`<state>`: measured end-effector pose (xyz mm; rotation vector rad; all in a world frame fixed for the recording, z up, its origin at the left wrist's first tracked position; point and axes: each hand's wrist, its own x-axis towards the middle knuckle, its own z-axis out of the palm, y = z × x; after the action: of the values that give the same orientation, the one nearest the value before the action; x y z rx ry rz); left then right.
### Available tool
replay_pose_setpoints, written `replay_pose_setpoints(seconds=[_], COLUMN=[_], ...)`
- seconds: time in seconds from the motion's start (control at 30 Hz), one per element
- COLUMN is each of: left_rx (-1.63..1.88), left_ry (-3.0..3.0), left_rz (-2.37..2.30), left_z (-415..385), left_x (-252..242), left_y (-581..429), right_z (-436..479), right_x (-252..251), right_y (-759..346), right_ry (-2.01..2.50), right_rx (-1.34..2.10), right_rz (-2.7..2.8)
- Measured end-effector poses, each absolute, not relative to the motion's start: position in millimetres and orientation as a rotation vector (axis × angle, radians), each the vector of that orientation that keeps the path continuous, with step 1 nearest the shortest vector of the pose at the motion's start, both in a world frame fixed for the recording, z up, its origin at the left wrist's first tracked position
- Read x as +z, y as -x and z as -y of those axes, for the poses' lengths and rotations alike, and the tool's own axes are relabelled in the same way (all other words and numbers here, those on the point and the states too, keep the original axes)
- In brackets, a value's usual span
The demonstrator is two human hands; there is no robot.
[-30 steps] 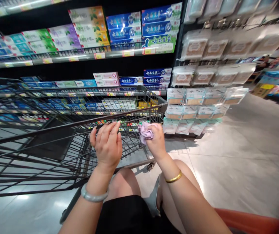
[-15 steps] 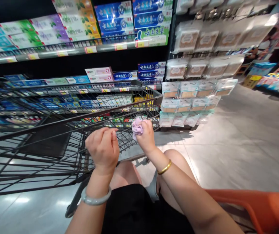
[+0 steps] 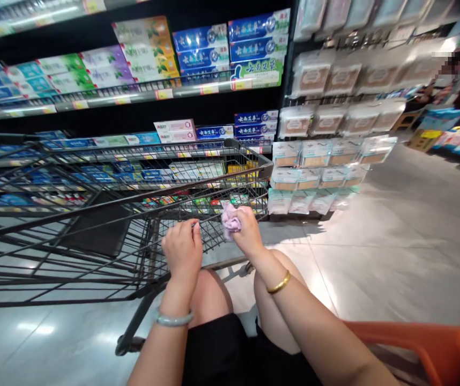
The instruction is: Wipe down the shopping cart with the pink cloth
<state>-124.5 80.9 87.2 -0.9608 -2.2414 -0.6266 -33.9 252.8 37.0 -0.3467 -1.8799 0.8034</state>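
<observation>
A crumpled light-purple cloth is bunched in my right hand, which is closed around it in front of the cart's wire side. My left hand is beside the near side of the black wire shopping cart, back of the hand toward me and fingers curled. Whatever those fingers hold, if anything, is hidden by the hand. A pale bangle circles my left wrist, and a gold one my right.
Shelves behind the cart carry toothpaste-style boxes in several colours. Clear packs hang on hooks to the right. An orange curved object stands at my lower right. Stacked goods and a person are farther off, over the tiled floor.
Both hands appear slightly lower and farther right, along with the whole scene, as my view shifts. The left fingers look a little looser. The cloth stays in my right hand.
</observation>
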Motion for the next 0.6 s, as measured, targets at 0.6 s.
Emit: replay_pose_setpoints(seconds=[0.6], left_rx=[-0.765], left_ry=[0.883], left_rz=[2.129], left_z=[-92], left_x=[61], left_y=[134], right_z=[-261], right_x=[32], right_y=[39], right_ry=[0.706], right_rx=[0.928], right_rz=[1.564])
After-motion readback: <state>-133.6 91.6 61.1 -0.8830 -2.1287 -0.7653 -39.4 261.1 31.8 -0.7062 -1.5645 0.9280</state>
